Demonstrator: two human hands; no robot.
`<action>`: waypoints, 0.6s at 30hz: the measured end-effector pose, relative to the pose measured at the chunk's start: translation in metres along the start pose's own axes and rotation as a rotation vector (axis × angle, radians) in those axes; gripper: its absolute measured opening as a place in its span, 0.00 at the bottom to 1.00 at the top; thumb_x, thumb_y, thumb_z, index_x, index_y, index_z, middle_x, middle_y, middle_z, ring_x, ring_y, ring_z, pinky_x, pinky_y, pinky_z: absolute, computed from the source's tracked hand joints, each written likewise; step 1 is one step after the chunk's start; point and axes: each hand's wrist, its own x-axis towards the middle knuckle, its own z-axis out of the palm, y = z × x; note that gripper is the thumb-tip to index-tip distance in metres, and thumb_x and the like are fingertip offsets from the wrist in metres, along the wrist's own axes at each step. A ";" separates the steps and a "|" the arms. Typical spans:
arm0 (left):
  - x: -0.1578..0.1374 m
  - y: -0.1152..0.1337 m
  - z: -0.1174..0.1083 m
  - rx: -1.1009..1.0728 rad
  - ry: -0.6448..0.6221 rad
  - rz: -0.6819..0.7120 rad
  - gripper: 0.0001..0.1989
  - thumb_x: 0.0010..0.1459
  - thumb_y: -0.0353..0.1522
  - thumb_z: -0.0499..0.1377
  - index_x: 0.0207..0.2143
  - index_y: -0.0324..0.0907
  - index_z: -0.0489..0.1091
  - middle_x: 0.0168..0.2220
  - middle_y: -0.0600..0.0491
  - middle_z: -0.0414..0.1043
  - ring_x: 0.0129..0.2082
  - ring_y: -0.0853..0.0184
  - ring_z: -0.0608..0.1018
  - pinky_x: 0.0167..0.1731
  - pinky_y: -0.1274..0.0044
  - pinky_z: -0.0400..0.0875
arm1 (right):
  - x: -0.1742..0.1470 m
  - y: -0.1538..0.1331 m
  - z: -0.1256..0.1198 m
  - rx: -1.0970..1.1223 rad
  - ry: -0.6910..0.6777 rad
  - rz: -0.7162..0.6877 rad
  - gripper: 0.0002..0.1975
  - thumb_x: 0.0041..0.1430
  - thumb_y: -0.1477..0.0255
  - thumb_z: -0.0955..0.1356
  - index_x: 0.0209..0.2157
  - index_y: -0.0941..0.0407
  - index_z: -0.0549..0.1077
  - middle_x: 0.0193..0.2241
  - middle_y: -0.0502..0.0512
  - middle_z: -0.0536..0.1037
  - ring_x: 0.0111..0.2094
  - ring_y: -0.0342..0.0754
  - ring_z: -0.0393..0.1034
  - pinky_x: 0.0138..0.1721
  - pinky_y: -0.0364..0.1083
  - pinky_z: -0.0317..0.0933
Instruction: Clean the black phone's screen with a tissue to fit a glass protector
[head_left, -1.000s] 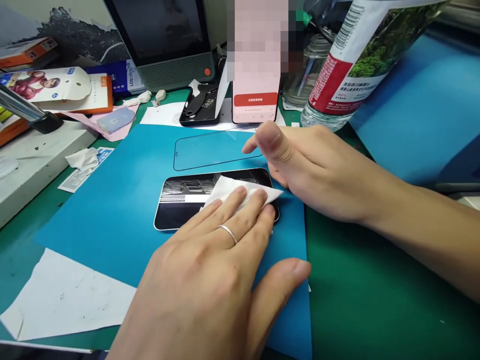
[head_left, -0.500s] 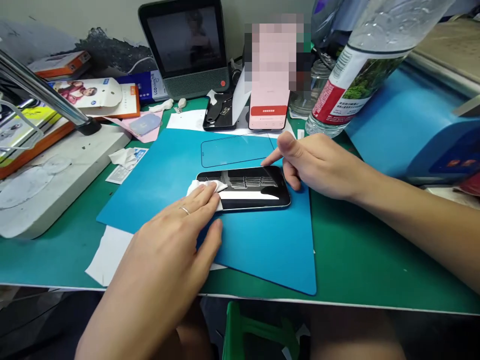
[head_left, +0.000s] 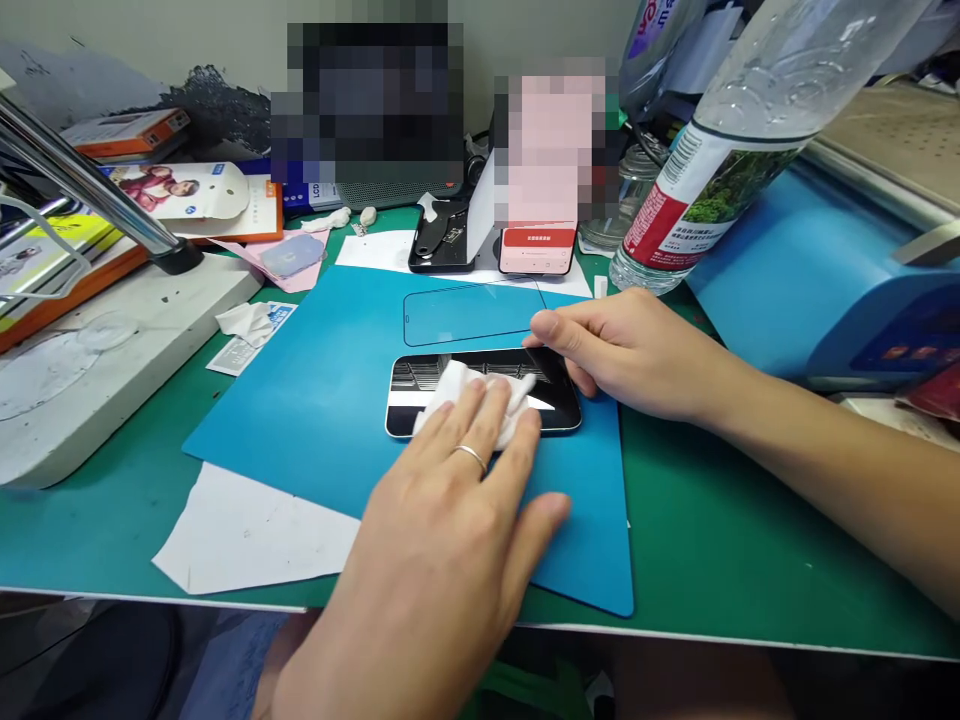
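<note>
A black smartphone (head_left: 409,402) lies face up on the blue mat (head_left: 300,400), its glossy screen reflecting bright bars. My left hand (head_left: 457,520), with a ring on one finger, presses a white tissue (head_left: 451,385) onto the middle of the screen with its fingers nearly straight. At the phone's right end, my right hand (head_left: 637,350) steadies the upper corner with curled fingers, the thumb above; some fingertips are hidden. Just behind the phone lies a clear screen protector (head_left: 469,312) with a thin black outline.
Behind the mat stand a phone with a pink screen (head_left: 536,255) and a black case-like item (head_left: 442,235). A large water bottle (head_left: 675,215) leans at the right beside a blue machine (head_left: 787,270). On the left are a lamp base (head_left: 112,370) and stacked boxes (head_left: 255,205).
My left hand has slid the tissue rightward from the phone's left end to mid-screen. My right hand's fingers have closed in at the phone's right corner. The view has shifted slightly.
</note>
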 end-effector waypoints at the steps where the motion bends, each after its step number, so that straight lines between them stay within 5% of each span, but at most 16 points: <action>1: 0.002 0.004 0.003 -0.013 0.019 0.019 0.30 0.78 0.45 0.44 0.66 0.34 0.71 0.69 0.41 0.65 0.70 0.48 0.68 0.64 0.56 0.71 | 0.000 0.000 0.000 0.001 0.001 -0.005 0.40 0.66 0.35 0.57 0.17 0.54 0.65 0.14 0.48 0.72 0.18 0.42 0.64 0.27 0.47 0.54; 5: 0.008 0.019 0.012 -0.049 0.082 0.048 0.42 0.76 0.54 0.39 0.65 0.27 0.70 0.67 0.38 0.67 0.69 0.47 0.69 0.64 0.58 0.72 | 0.000 0.001 0.002 -0.005 0.033 -0.037 0.39 0.66 0.35 0.57 0.17 0.54 0.64 0.14 0.47 0.67 0.19 0.42 0.59 0.26 0.47 0.51; 11: 0.012 0.031 0.019 -0.131 0.086 0.001 0.45 0.75 0.56 0.35 0.64 0.28 0.71 0.68 0.38 0.66 0.69 0.50 0.69 0.66 0.59 0.69 | 0.001 0.003 0.000 0.010 0.005 -0.032 0.37 0.66 0.37 0.61 0.18 0.54 0.63 0.15 0.47 0.64 0.20 0.43 0.56 0.26 0.48 0.48; 15: 0.011 0.016 0.019 -0.148 0.040 -0.024 0.43 0.76 0.54 0.33 0.67 0.32 0.69 0.70 0.44 0.62 0.71 0.54 0.66 0.68 0.61 0.66 | 0.001 0.007 -0.001 0.020 -0.032 0.002 0.35 0.66 0.38 0.62 0.21 0.53 0.69 0.15 0.49 0.69 0.19 0.44 0.60 0.23 0.48 0.51; 18: 0.003 -0.011 0.010 -0.076 0.005 -0.014 0.41 0.75 0.55 0.39 0.67 0.32 0.69 0.70 0.43 0.61 0.70 0.50 0.67 0.63 0.59 0.74 | 0.002 0.009 0.000 0.040 -0.033 0.021 0.35 0.65 0.38 0.62 0.19 0.52 0.67 0.12 0.49 0.68 0.15 0.43 0.60 0.20 0.48 0.53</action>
